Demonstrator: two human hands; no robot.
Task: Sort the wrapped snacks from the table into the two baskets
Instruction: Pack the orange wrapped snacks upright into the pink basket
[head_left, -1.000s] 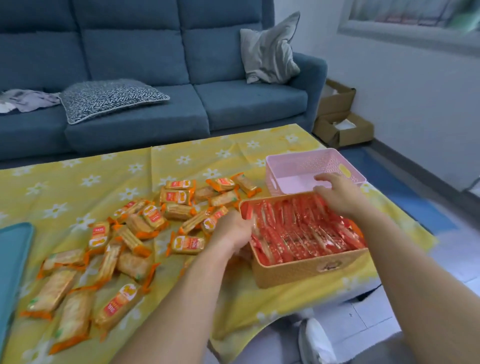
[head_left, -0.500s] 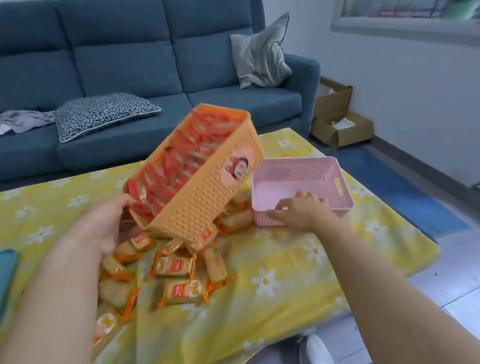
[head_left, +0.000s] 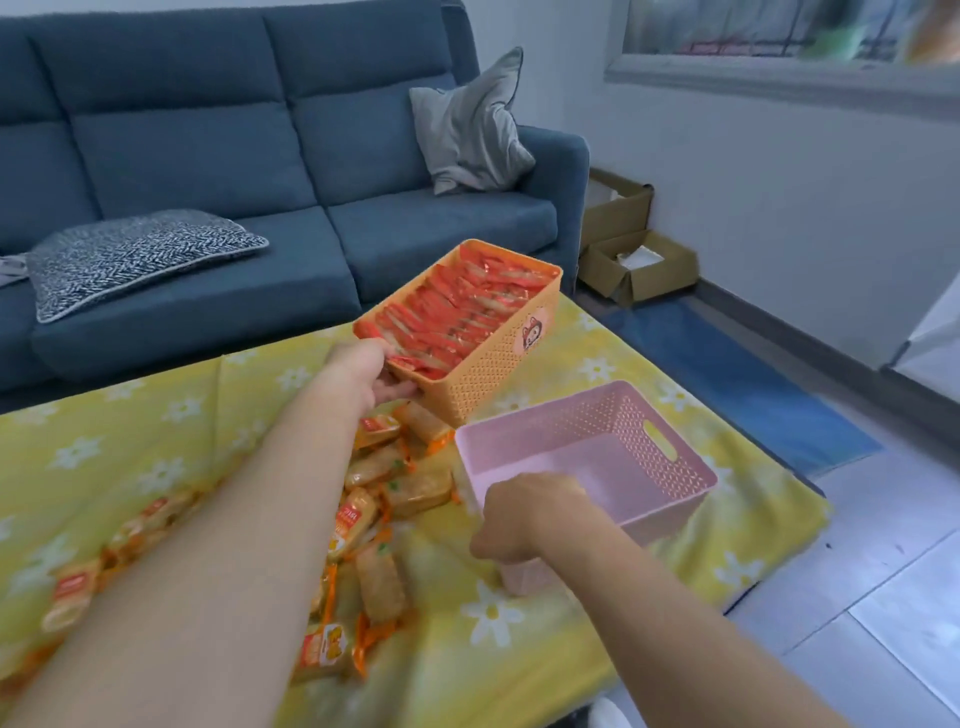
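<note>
The orange basket (head_left: 485, 376), filled with red-wrapped snacks (head_left: 447, 317), is gripped at its near corner by the left hand (head_left: 366, 376), with fingers seen under the corner. It is held tilted at the far side of the table (head_left: 519, 644), close to the sofa (head_left: 208, 156). Whether its base touches the cloth cannot be told. This position is judged to put the filled basket out of the working area, since its kind of snack appears to be gathered.

The pink basket (head_left: 680, 486) is grasped by the right hand (head_left: 524, 512), whose fingers are curled over the near rim. Nothing is seen inside it. It is placed just beside the orange-wrapped snacks (head_left: 384, 470), which are scattered on the yellow cloth under and to the left of the left forearm. The hold on the rim is judged to be for bringing the empty basket close to that pile, so that only short reaches are needed.

The task is judged about half done: one kind is gathered, while the other lies loose on the table. Care is called for with the tilted basket, as red packets could slide over its lower side. Two cardboard boxes (head_left: 634, 265) are seen on the floor beyond the table.
</note>
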